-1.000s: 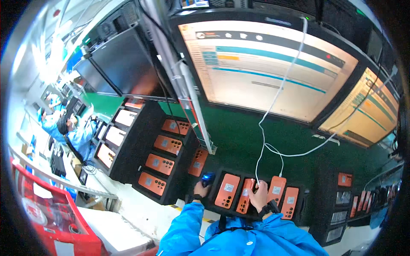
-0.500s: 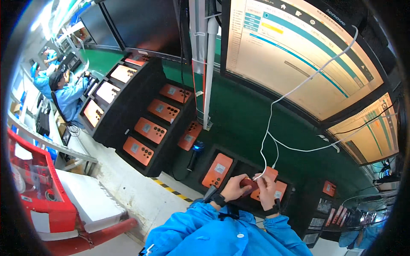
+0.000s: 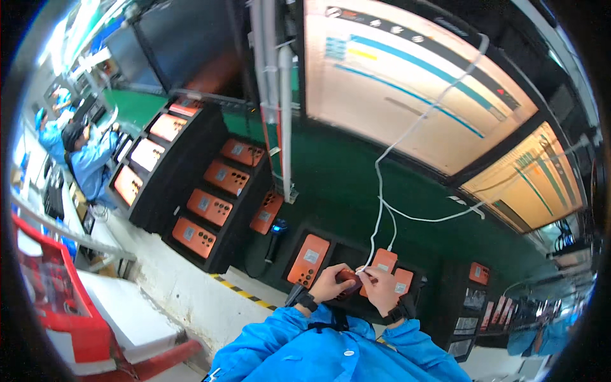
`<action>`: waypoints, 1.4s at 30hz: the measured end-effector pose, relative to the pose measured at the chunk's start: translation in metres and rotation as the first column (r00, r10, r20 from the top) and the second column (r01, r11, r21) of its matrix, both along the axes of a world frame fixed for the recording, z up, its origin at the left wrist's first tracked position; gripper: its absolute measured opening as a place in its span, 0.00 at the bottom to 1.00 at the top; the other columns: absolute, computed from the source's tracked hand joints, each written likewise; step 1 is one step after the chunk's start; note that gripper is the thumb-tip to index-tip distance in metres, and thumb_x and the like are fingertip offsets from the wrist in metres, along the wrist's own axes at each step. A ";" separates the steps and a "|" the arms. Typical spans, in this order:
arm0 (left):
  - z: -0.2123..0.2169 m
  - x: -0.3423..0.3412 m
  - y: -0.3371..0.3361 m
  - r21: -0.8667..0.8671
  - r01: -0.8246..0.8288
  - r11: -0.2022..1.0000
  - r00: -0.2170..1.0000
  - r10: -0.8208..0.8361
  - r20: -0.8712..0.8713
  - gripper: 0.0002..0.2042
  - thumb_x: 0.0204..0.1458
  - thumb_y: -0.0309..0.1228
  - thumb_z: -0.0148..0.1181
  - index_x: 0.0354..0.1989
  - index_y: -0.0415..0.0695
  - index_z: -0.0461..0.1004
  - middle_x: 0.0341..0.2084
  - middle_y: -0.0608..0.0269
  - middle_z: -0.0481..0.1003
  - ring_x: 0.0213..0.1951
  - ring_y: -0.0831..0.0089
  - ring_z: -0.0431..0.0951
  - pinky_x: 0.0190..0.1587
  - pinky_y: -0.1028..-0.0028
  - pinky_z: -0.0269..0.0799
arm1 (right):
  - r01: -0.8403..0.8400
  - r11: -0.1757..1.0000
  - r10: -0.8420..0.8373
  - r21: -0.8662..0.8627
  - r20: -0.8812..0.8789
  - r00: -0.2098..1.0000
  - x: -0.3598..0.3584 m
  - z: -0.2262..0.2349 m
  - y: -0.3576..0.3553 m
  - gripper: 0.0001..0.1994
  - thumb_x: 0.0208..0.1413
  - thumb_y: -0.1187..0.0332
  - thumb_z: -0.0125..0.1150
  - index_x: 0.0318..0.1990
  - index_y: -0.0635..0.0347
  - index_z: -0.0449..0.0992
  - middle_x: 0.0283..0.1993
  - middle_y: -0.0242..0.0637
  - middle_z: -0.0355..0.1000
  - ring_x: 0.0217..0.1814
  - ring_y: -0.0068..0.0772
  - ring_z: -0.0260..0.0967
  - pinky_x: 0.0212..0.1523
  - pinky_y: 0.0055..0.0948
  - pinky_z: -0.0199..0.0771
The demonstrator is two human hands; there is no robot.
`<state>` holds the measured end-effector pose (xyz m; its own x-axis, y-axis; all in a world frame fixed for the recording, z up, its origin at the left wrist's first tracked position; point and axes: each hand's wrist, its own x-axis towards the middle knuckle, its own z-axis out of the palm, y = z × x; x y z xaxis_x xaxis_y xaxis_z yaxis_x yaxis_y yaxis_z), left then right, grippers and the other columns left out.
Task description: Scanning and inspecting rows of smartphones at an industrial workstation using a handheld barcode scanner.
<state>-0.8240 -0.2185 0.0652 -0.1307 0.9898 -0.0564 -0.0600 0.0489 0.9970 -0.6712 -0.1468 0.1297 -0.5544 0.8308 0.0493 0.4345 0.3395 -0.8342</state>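
Your left hand is closed around a small orange device, fingers wrapped over its left end. Your right hand grips the same device from the other side, fingertips pinched at the point where a white cable comes down to it. Both hands meet over the device, just above your blue sleeves.

The device sits in front of a black angled rack, partly covering two other orange devices: one directly behind your hands, one just beside your right hand. Another orange device lies to the left of your left hand, near but apart.

The cable runs up from the hands across the green wall panel and over the large lit screen; a branch goes right toward a second screen.

Room: to the left a black handheld scanner stands upright between the racks. Further left, a stepped black rack carries more orange devices. Below it, the pale worktop edge with a yellow-black striped strip. A red crate occupies the lower left. Other people in blue work well apart, at far left.
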 end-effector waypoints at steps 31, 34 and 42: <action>-0.049 0.480 -0.164 -0.359 0.916 0.181 0.180 -0.983 -0.037 0.14 0.53 0.34 0.56 0.47 0.44 0.71 0.39 0.58 0.76 0.36 0.70 0.77 0.40 0.71 0.73 | 0.564 -0.455 -0.861 -0.689 0.502 -0.081 0.467 -0.321 -0.575 0.14 0.54 0.60 0.54 0.39 0.60 0.75 0.37 0.46 0.76 0.32 0.41 0.74 0.30 0.39 0.75; -0.043 0.549 -0.169 -0.406 0.911 0.069 0.088 -0.996 0.028 0.14 0.53 0.33 0.56 0.48 0.43 0.70 0.37 0.58 0.76 0.34 0.71 0.77 0.36 0.73 0.73 | 0.465 -0.518 -0.855 -0.717 0.445 -0.267 0.530 -0.270 -0.534 0.12 0.55 0.65 0.53 0.43 0.63 0.72 0.31 0.43 0.76 0.24 0.35 0.73 0.19 0.29 0.72; -0.134 0.722 -0.152 -0.265 0.959 -0.102 -0.087 -0.994 0.068 0.15 0.53 0.38 0.57 0.45 0.45 0.72 0.29 0.61 0.77 0.30 0.74 0.75 0.35 0.72 0.71 | 0.488 -0.275 -0.958 -0.828 0.280 -0.065 0.681 -0.369 -0.487 0.16 0.57 0.60 0.54 0.46 0.63 0.72 0.37 0.41 0.75 0.35 0.36 0.73 0.30 0.32 0.74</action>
<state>-0.1024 -0.3708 -0.0687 0.9453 0.0267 -0.3250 0.3211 0.0968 0.9421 0.0102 -0.6338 -0.2391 0.4845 0.3064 -0.8194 -0.5885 -0.5788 -0.5644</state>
